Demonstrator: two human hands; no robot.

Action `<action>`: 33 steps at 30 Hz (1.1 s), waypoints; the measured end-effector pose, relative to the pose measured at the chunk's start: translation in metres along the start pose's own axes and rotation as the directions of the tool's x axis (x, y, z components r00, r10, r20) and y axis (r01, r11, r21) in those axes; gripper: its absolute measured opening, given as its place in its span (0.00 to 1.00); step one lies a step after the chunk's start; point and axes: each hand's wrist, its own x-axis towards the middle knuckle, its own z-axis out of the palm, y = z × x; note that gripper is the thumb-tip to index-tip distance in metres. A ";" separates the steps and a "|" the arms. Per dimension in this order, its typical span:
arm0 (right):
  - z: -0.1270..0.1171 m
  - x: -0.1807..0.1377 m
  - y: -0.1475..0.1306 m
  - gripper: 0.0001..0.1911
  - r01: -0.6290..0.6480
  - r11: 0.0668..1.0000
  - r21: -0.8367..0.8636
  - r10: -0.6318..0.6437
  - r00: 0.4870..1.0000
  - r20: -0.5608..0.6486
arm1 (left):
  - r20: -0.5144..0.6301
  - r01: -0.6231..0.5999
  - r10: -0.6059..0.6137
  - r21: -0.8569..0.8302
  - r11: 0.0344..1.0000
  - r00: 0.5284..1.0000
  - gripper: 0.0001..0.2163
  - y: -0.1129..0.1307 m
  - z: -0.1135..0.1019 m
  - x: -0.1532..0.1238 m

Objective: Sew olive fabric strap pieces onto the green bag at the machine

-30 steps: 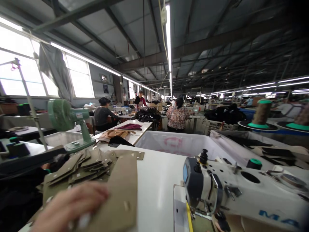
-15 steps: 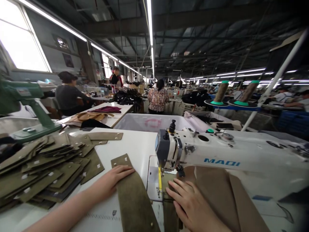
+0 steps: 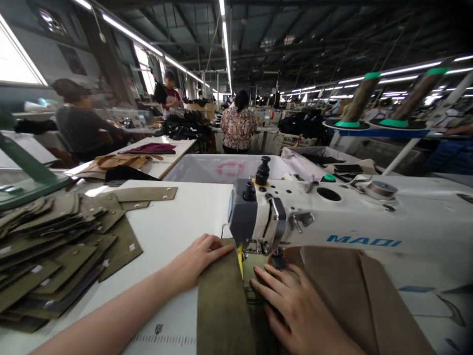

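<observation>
While the person is sitting at the white worktop (image 3: 177, 217), both hands are lying flat on the work nearest the camera. The left hand (image 3: 197, 259) is pressing an olive strip (image 3: 221, 305), its fingers (image 3: 218, 245) stretched open and gripping nothing, their tips resting at the strip's far end just left of the needle. The right hand (image 3: 295, 308) is lying beside it, fingers (image 3: 264, 288) spread open over the olive material where it is meeting a tan fabric panel (image 3: 343, 291), just in front of the presser foot. Directly behind the hands, the head of the white sewing machine (image 3: 332, 217) is hanging over the strip. To the left, a heap of olive cut pieces (image 3: 55, 246) is lying spread on the worktop. Farther off, a white bin (image 3: 221, 170) is standing behind the machine, and seated workers (image 3: 238, 125) are sitting at other benches.
</observation>
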 end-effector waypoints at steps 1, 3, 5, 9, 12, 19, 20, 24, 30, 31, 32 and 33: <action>0.001 0.000 0.001 0.28 0.019 1.000 -0.015 -0.019 1.000 -0.019 | 0.019 -0.025 0.026 -0.035 0.999 0.999 0.29 0.007 -0.001 -0.002; 0.001 0.000 0.002 0.29 0.053 0.998 -0.038 -0.055 0.997 -0.051 | 0.089 -0.115 0.122 -0.078 0.990 0.989 0.28 0.025 -0.003 -0.007; 0.000 0.000 0.003 0.29 0.074 0.996 -0.047 -0.077 0.995 -0.064 | 0.163 -0.197 0.202 -0.045 0.979 0.966 0.27 0.039 -0.001 -0.009; -0.003 0.002 0.002 0.28 0.082 0.994 -0.066 -0.087 0.993 -0.076 | 0.219 -0.199 0.175 0.093 0.976 0.960 0.26 0.040 0.006 -0.004; -0.003 0.002 0.000 0.27 0.071 0.994 -0.084 -0.077 0.995 -0.069 | 0.215 -0.190 0.160 0.125 0.974 0.963 0.24 0.034 0.011 -0.001; -0.005 0.003 -0.006 0.25 0.081 0.987 -0.137 -0.094 0.991 -0.094 | 0.090 -0.230 0.216 0.220 0.948 0.972 0.21 0.041 0.020 -0.010; -0.006 0.003 -0.007 0.25 0.086 0.986 -0.143 -0.101 0.990 -0.102 | 0.102 -0.227 0.209 0.216 0.950 0.973 0.21 0.041 0.019 -0.012; -0.005 0.002 -0.008 0.24 0.104 0.981 -0.166 -0.126 0.984 -0.129 | 0.133 -0.167 0.143 0.187 0.968 0.981 0.22 0.038 0.018 -0.015; 0.000 -0.002 -0.006 0.24 0.093 0.984 -0.151 -0.112 0.985 -0.129 | 0.109 -0.166 0.146 0.211 0.963 0.983 0.21 0.033 0.020 -0.012; -0.001 -0.002 -0.006 0.24 0.085 0.988 -0.128 -0.102 0.986 -0.131 | 0.094 -0.168 0.151 0.222 0.960 0.984 0.21 0.033 0.019 -0.012; -0.002 -0.001 -0.006 0.23 0.071 0.992 -0.101 -0.085 0.987 -0.136 | 0.078 -0.167 0.153 0.230 0.959 0.985 0.20 0.033 0.019 -0.011; -0.004 0.000 -0.006 0.23 0.059 0.996 -0.072 -0.068 0.988 -0.141 | 0.062 -0.164 0.153 0.236 0.958 0.986 0.20 0.034 0.018 -0.010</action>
